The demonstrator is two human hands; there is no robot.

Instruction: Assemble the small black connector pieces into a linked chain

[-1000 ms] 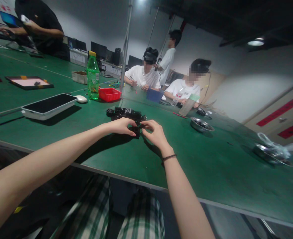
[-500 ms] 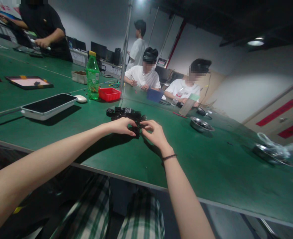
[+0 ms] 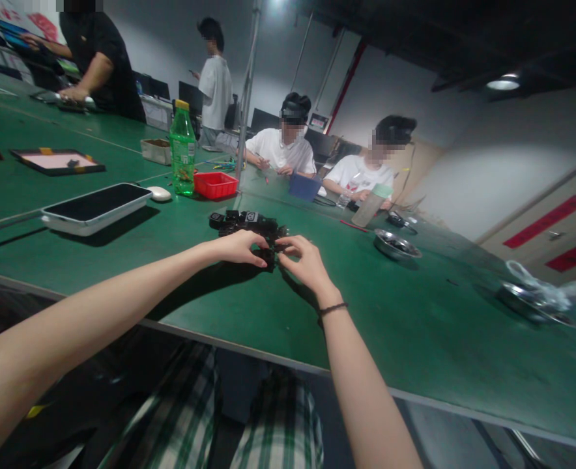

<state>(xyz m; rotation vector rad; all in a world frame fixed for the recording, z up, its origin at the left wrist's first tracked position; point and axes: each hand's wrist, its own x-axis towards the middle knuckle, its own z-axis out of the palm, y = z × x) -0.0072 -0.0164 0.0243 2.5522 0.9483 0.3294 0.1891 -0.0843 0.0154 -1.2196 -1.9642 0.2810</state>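
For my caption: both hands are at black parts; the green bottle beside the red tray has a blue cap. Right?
The cap is yellow, not blue, in the head view. The rest holds: left hand and right hand at black parts, green bottle beside red tray.

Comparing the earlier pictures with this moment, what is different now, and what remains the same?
The standing person in white has moved leftward in the picture, past the metal pole; the person in black has lowered a hand toward the table. The wearer's left hand and right hand stay at the black parts; no grasp visibly changes.
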